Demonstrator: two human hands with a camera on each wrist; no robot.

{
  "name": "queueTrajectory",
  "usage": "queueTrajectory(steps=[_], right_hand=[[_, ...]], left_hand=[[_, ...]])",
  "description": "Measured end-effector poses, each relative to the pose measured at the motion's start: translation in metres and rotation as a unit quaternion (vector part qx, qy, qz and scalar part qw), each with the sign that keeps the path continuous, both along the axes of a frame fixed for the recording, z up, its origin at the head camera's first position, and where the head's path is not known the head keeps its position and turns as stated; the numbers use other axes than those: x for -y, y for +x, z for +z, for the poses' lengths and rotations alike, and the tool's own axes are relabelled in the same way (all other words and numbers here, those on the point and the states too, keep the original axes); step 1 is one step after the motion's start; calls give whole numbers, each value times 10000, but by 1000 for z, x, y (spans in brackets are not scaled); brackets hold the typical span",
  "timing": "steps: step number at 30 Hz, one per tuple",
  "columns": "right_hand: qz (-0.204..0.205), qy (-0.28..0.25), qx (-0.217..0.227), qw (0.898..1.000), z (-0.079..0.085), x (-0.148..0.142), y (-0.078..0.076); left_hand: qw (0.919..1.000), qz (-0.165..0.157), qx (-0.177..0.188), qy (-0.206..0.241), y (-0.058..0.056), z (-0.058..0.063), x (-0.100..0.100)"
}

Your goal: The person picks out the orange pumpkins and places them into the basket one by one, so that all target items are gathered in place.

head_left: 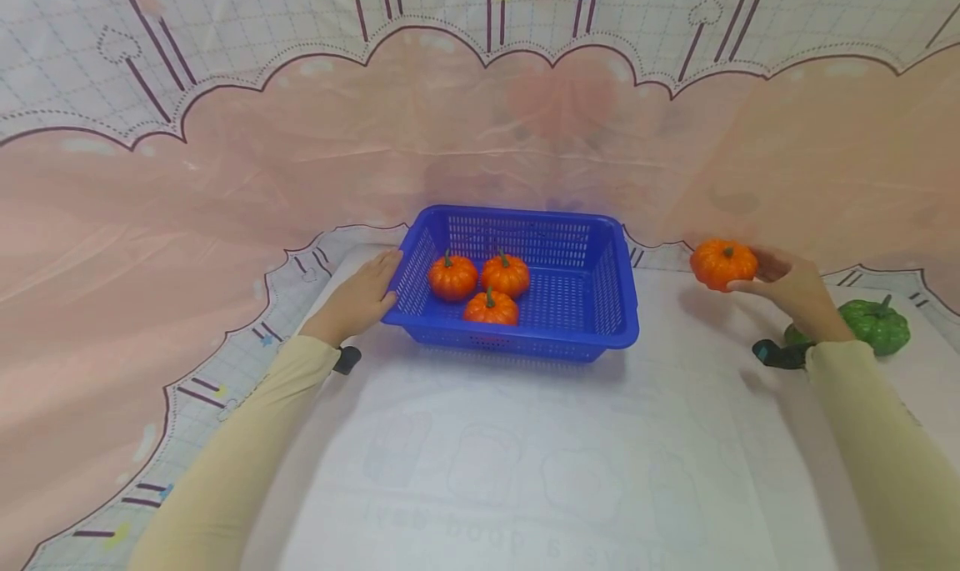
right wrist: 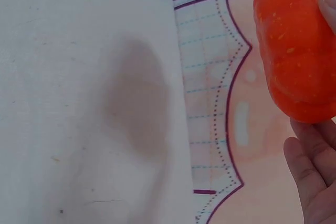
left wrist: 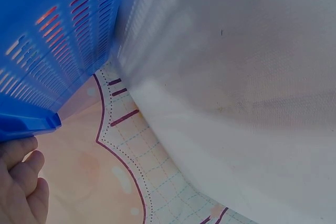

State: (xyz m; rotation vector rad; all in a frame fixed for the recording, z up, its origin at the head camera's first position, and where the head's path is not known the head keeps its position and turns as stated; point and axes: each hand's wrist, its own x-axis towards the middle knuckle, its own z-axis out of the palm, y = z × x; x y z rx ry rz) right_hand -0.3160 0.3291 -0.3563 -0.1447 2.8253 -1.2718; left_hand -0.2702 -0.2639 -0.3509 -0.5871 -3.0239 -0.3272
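A blue plastic basket (head_left: pixel 540 338) with slotted walls stands on the white table, three small orange pumpkins (head_left: pixel 453 279) inside it toward the left. At its left rim is my left hand (head_left: pixel 358 300); in the left wrist view its curled fingers (left wrist: pixel 34 163) lie against the underside of the rim, while the thumb is out of that view. Off to the right of the basket, my right hand (head_left: pixel 797 292) holds another orange pumpkin (head_left: pixel 722 264) between thumb and fingers, above the table. In the right wrist view that pumpkin (right wrist: pixel 296 51) is partly cut off by the frame edge.
A green pumpkin (head_left: pixel 881 328) sits on the table's right side, partly hidden behind the right wrist. A printed pink-and-white cloth (head_left: pixel 480 137) hangs behind the white tabletop (head_left: pixel 525 454). Dark devices are strapped at both wrists.
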Motion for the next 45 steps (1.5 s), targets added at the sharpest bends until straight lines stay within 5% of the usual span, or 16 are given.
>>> queueTrajectory(steps=[17,31,45], right_hand=[[391,267,-15,9989,35,15,2],[860,960,257,9913,63,34,-13],[1250,830,133,9886,77,64,-27]], left_hand=[[10000,11,24,26,2,0,-1],[10000,23,63,4,2,0,0],[10000,11,90,-26,0,1,-1]])
